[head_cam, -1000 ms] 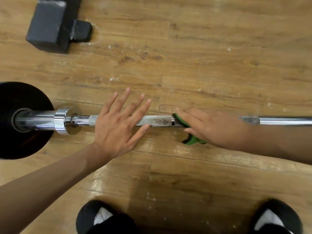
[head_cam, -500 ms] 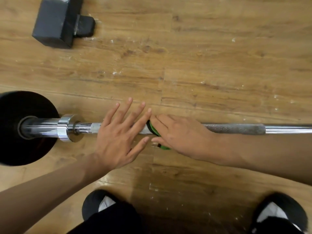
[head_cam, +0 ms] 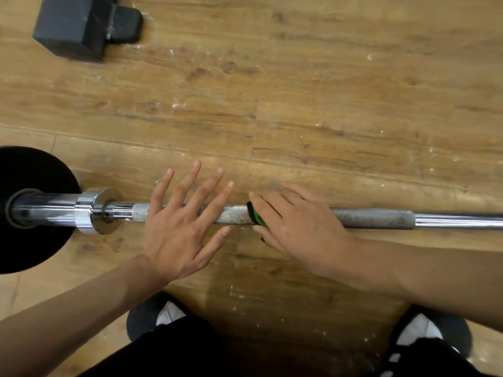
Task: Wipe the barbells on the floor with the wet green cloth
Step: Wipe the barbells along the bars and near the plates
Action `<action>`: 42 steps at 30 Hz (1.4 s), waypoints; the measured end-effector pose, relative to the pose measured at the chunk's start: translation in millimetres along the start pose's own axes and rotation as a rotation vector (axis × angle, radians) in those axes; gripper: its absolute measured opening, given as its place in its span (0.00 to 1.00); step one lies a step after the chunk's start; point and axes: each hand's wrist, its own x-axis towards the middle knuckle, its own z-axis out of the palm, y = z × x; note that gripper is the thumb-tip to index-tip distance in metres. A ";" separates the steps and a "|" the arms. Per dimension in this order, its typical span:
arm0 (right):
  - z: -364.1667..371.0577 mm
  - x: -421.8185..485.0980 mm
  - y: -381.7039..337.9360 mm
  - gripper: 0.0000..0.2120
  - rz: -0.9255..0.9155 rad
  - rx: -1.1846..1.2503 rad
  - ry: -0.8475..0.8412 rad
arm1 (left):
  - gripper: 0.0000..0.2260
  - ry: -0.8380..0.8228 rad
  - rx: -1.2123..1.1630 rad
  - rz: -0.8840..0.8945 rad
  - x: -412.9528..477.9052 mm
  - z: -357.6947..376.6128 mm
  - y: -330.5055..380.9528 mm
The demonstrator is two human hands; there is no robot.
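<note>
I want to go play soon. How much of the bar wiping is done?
Partly done, it seems. The knurled stretch right of the right hand looks darker, maybe already wiped. Right now that hand holds the green cloth on the barbell, while the left hand rests flat on it. The paler grip under the left hand, the collar and the sleeve by the black plate look still to do.
</note>
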 end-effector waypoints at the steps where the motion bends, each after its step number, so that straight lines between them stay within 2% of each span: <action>1: -3.3 -0.3 2.2 0.27 0.006 0.020 -0.020 | 0.29 0.011 0.004 -0.004 1.6 1.0 0.1; 5: -16.0 -27.5 49.9 0.23 -0.058 -0.065 -0.004 | 0.27 0.058 0.005 -0.011 13.6 6.1 -7.2; 7: -18.7 -34.7 60.8 0.21 0.104 -0.033 0.036 | 0.26 0.097 0.012 -0.036 22.8 9.2 -10.0; 10: -11.5 2.3 23.7 0.16 0.403 0.044 0.160 | 0.24 0.122 0.008 -0.070 42.1 11.7 -17.1; 13: 1.8 49.9 -13.5 0.16 0.476 0.072 0.221 | 0.24 0.109 -0.019 -0.090 59.3 12.2 -27.6; 17: 7.4 47.1 26.5 0.17 0.502 -0.108 0.269 | 0.24 0.143 -0.026 -0.118 82.6 15.5 -42.4; 19: 5.4 30.2 49.9 0.20 0.641 -0.160 0.288 | 0.22 0.208 -0.016 -0.177 93.3 19.7 -43.8; 21: 5.1 31.0 55.8 0.21 0.830 -0.109 0.332 | 0.21 0.271 -0.016 -0.274 102.7 23.7 -39.3; 23: 10.3 63.4 43.8 0.18 1.038 -0.040 0.418 | 0.21 0.302 -0.026 -0.340 114.1 25.0 -36.6; 25: 14.2 108.6 25.9 0.17 1.137 0.049 0.494 | 0.21 0.296 -0.028 -0.348 125.9 23.4 -40.6; 29: 8.0 135.4 34.2 0.19 0.844 0.022 0.357 | 0.22 0.298 -0.032 -0.305 142.1 27.6 -57.6; 30: 5.9 125.2 49.7 0.20 0.831 -0.025 0.334 | 0.21 0.314 -0.039 -0.303 144.6 29.7 -60.0; 34: -3.9 89.5 107.8 0.21 1.144 -0.132 0.347 | 0.21 0.375 -0.027 -0.373 160.1 34.9 -62.3; 36: -0.5 108.1 107.1 0.21 1.212 -0.112 0.373 | 0.21 0.397 -0.021 -0.386 171.3 35.9 -64.3; 37: 1.9 126.6 98.9 0.20 1.183 -0.093 0.407 | 0.21 0.404 -0.020 -0.384 175.9 36.1 -66.6; 39: 10.3 162.3 73.9 0.18 1.010 -0.043 0.462 | 0.21 0.401 -0.011 -0.373 181.0 38.1 -72.4; 42: 14.3 178.6 69.9 0.19 0.752 -0.031 0.439 | 0.23 0.390 0.008 -0.369 189.3 40.3 -79.1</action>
